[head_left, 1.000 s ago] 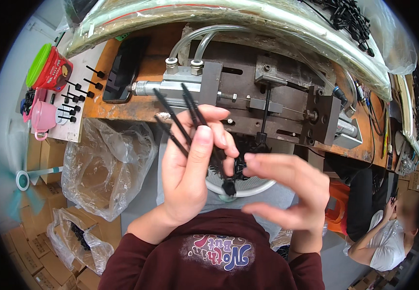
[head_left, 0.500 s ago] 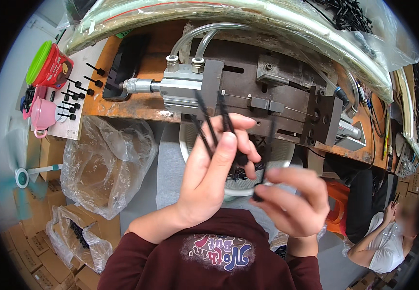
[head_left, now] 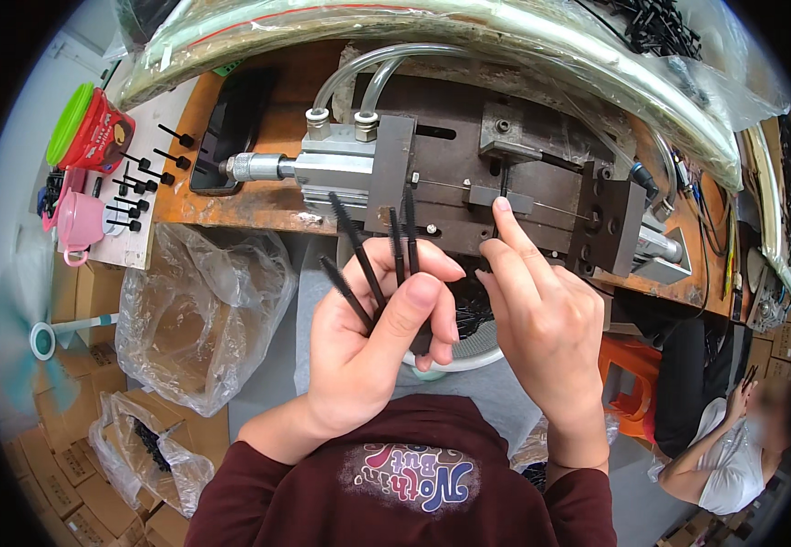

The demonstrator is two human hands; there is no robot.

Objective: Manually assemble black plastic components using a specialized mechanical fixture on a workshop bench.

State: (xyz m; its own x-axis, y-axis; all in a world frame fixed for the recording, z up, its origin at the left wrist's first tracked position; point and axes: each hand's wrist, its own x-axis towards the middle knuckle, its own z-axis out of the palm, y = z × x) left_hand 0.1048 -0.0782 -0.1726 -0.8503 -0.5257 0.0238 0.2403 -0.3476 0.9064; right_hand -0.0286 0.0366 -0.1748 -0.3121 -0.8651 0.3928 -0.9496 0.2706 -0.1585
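In my left hand (head_left: 368,342), a fan of several black mascara wands (head_left: 356,246) points bristles up, pinned under the thumb; their lower ends are hidden by the fingers. My right hand (head_left: 550,319) is closed on another mascara wand (head_left: 505,179), whose cap end is hidden in the palm. That wand lies across the small metal block (head_left: 523,202) in the middle of the fixture, with my index fingertip touching it there. Both hands are at the near edge of the dark metal fixture (head_left: 450,219), which has a silver cylinder (head_left: 336,173) at its left.
Below my hands stands a white basket (head_left: 482,360) with black wands inside. At the left are a phone (head_left: 231,123), several loose wands (head_left: 165,157), a pink cup (head_left: 81,219) and a red tub (head_left: 103,132). A fan (head_left: 41,340) spins nearby. Another person (head_left: 733,447) sits at right.
My right hand has moved up and forward with its wand, from above the basket to the metal block. My left hand has shifted slightly left and down, and its wands are spread wider.
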